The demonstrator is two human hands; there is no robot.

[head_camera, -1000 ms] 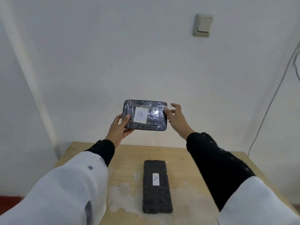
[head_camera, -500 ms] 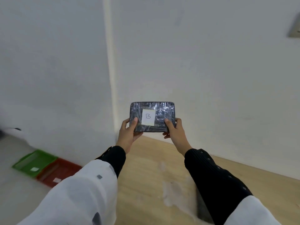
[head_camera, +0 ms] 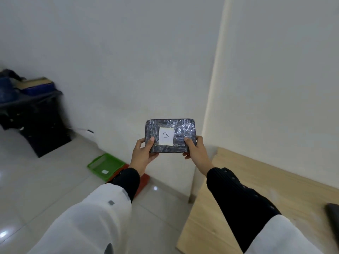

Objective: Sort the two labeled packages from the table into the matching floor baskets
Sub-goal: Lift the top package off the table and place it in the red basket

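A dark, film-wrapped package B (head_camera: 183, 129) with a white label marked "B" is held up at chest height in front of the wall. My left hand (head_camera: 142, 155) grips its lower left corner and my right hand (head_camera: 195, 150) its lower right corner. On the floor by the wall lies a green basket (head_camera: 95, 163) with a small white label inside. Beside it sits a red basket (head_camera: 145, 180), mostly hidden behind my left forearm. The dark end of the other package (head_camera: 333, 215) shows at the right edge on the wooden table (head_camera: 229, 180).
The table's corner and one leg (head_camera: 191, 191) stand to the right of the baskets. A black cabinet (head_camera: 40, 125) with blue items on top stands at the far left against the wall. Glossy tiled floor (head_camera: 45, 189) stretches between me and the baskets.
The view has swung left, away from the table, so both baskets and the cabinet have come into view. Both hands still hold package B at the same height.
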